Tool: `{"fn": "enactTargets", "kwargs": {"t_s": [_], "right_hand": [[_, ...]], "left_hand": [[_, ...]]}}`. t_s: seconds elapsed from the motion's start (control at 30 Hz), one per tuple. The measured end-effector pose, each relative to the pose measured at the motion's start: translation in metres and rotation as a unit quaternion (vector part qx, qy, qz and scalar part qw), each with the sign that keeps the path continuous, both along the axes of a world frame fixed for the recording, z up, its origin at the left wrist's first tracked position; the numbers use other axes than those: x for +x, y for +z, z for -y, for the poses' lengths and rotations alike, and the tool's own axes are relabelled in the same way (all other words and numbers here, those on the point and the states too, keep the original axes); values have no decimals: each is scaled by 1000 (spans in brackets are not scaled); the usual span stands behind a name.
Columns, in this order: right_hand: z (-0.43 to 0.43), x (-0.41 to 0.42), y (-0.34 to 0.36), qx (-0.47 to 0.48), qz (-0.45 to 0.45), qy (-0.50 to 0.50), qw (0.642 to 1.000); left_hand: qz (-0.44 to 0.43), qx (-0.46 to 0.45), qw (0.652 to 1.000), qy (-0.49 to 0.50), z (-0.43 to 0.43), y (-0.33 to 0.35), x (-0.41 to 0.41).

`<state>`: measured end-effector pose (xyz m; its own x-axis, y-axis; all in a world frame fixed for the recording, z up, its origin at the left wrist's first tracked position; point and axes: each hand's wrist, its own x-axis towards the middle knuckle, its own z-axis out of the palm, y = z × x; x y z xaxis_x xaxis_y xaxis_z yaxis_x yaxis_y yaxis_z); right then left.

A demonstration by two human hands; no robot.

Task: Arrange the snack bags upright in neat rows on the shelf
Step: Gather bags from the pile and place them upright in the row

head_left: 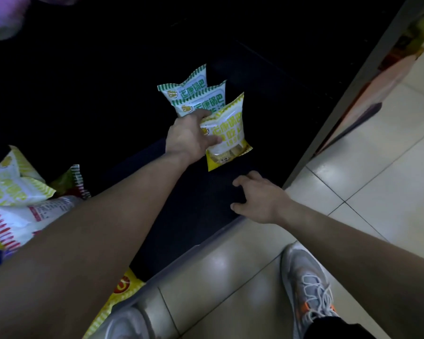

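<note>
Right at the bottom edge, a pair of grey sneakers (309,289) on the pale tiled floor (230,272), and just left of them a yellow-striped packet (119,294) poking out from under the left forearm. Over at the left edge, a loose heap of bags (15,192), yellow, red-striped and white, lying flat and overlapping. Up to centre right now: right hand (258,201), fingers spread and relaxed, gripping nothing, over the front lip of the dark shelf (201,192); touching it or just above it, impossible to tell. Hands well apart. Further in, dead centre, left hand (189,138) with fingers curled round the left edge of a yellow snack bag (228,135); bag standing on the shelf, bottom seam down, slightly tilted. Directly behind it, in single file, a front green bag (203,104) and then a rear green bag (191,85), both upright, each overlapped by the one before it. Beyond that row, darkness at the back of the shelf; at the far right, the grey upright (353,99) of the shelving against the bright tiles.
</note>
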<state>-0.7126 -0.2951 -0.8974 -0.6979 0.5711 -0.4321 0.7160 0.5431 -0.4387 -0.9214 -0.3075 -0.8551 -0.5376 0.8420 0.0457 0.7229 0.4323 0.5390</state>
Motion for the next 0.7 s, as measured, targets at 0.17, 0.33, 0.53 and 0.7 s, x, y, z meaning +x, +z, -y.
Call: {"fn": "enactTargets", "kwargs": {"t_s": [0.17,0.33,0.53,0.7], "right_hand": [[-6,8,0,-3,0,-8,1000],[-6,12,0,-11,12,-1,1000],[-4,11,4,-8,15,2,1000],[7,5,18,3,35,25,999]], "left_hand": [[-33,-30,999,-12,-14,-9,10],[-110,-66,992,-15,-13,-9,12],[-156,-55,986,-17,-7,-5,13],[-144,-63,987,-34,9,14,10]]}}
